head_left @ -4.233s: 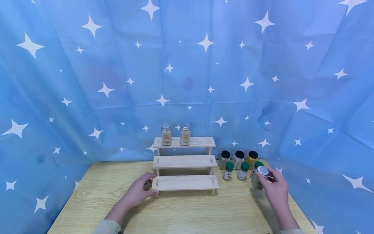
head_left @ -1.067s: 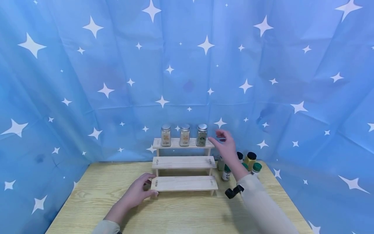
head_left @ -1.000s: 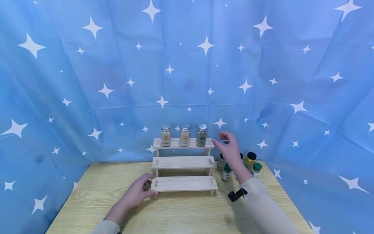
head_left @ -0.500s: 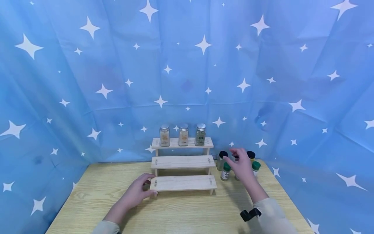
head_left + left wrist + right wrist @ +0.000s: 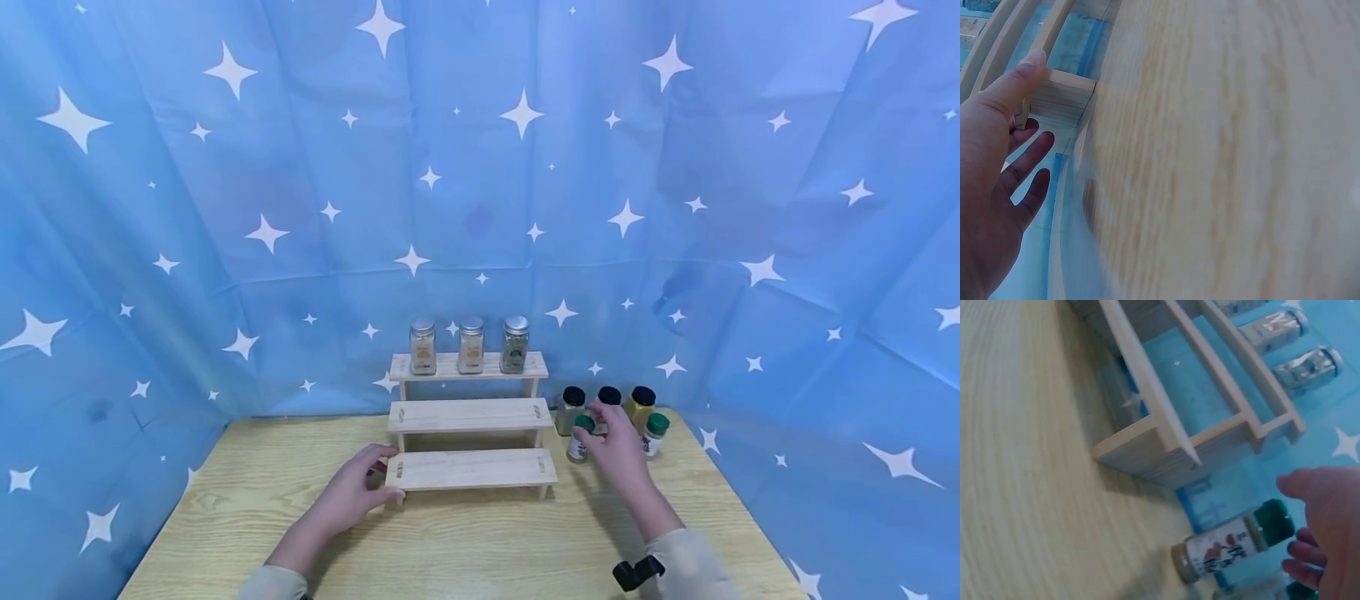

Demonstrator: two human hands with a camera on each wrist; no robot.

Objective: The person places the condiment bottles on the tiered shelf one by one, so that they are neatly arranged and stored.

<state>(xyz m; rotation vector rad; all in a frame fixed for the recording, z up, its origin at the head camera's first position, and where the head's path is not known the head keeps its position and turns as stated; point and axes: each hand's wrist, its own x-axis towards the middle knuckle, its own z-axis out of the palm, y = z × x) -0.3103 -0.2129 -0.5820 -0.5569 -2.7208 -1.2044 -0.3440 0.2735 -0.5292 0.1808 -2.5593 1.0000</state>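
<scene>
With thumb and fingers, my left hand [image 5: 351,493] grips the left end of the lowest step of a three-tier wooden rack [image 5: 471,469]. In the left wrist view the thumb [image 5: 1034,59] lies on the step's edge. My right hand [image 5: 618,450] is at a spice jar with a green cap [image 5: 577,451], fingers spread about the cap. From the right wrist view, a gap shows between the thumb [image 5: 1294,484] and the green cap [image 5: 1274,522]. Three silver-lidded glass jars stand on the top tier: two with pale contents [image 5: 471,348] and one with green contents [image 5: 514,350].
Right of the rack stand three black-capped jars, one whitish-grey [image 5: 567,419], one mostly behind the hand [image 5: 609,395], one yellow [image 5: 640,415]. Another green-capped jar [image 5: 655,435] stands in front. Behind the wooden table [image 5: 465,550] hangs a blue star-patterned curtain [image 5: 480,150].
The silver-lidded jar with green contents went from my right hand onto the top tier's right side. That hand then moved down and right to the green-capped jar. My left hand has stayed put.
</scene>
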